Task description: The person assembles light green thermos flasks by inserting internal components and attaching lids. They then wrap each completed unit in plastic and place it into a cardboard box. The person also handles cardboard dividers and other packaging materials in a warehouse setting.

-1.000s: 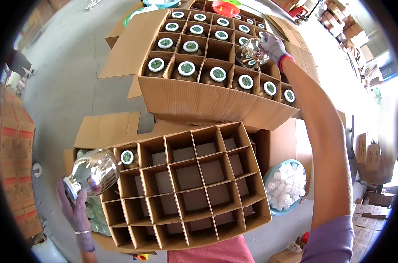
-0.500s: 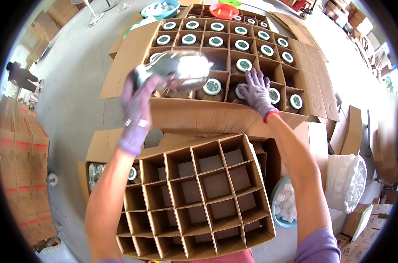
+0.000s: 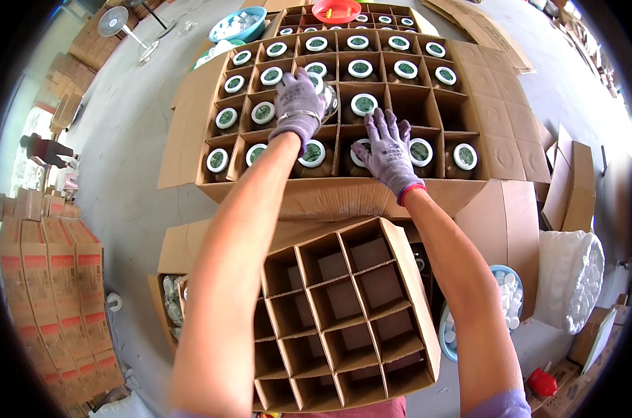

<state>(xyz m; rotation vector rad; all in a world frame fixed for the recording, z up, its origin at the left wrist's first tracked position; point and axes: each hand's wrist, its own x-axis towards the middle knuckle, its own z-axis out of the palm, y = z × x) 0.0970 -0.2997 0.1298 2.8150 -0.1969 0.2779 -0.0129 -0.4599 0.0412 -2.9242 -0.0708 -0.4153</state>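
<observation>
My left hand [image 3: 298, 103], in a grey-purple glove, is closed around a clear glass jar [image 3: 329, 104] with a white-rimmed green lid. The jar is partly down in a compartment of the large cardboard box [image 3: 309, 189]; my fingers hide much of it. Several similar lidded jars stand upright in this box's divided cells. My right hand [image 3: 389, 150], gloved alike, lies with fingers spread over the front rows. Its thumb side touches or covers part of a lidded jar [image 3: 360, 151], and another lidded jar [image 3: 420, 152] stands just right of it.
Nearer to me, a tilted cardboard divider grid [image 3: 316, 284] lies over another open carton. A blue basin [image 3: 444, 345] of white lids sits right of it, beside a white plastic-wrapped bundle [image 3: 571, 279]. A red bowl [image 3: 335, 11] rests on the far box. Stacked cartons [image 3: 58, 299] stand left.
My left hand has swung right and inward, bringing the jar from a sideways tilt over the box down into a compartment. My right hand stays over the same front jars.
</observation>
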